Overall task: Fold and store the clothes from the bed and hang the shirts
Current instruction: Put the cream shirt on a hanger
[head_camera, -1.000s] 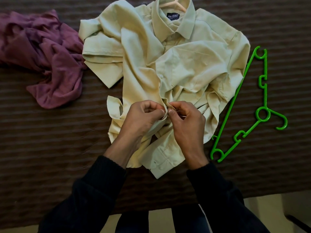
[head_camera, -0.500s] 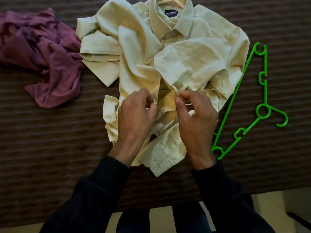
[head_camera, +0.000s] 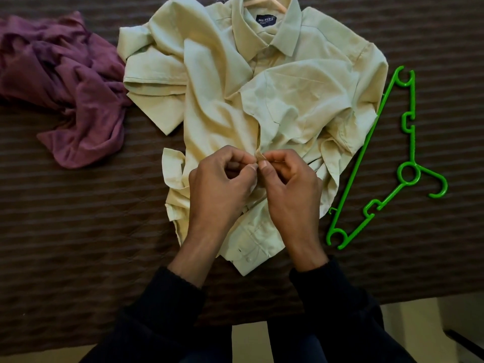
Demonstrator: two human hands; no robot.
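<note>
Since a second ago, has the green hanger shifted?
No. The green hanger lies against the pale shirt's right edge, just as before.

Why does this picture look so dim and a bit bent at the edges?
Head view: light is low and warm, so the brown bedspread and dark sleeves lose detail; the pale shirt and green hanger stand out. The wide lens bows the bedspread's stripes. Both hands look fairly sharp.

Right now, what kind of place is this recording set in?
Probably a bedroom: a brown striped bedspread serves as the work surface, with a pale green shirt, a purple garment and a green hanger on it.
</note>
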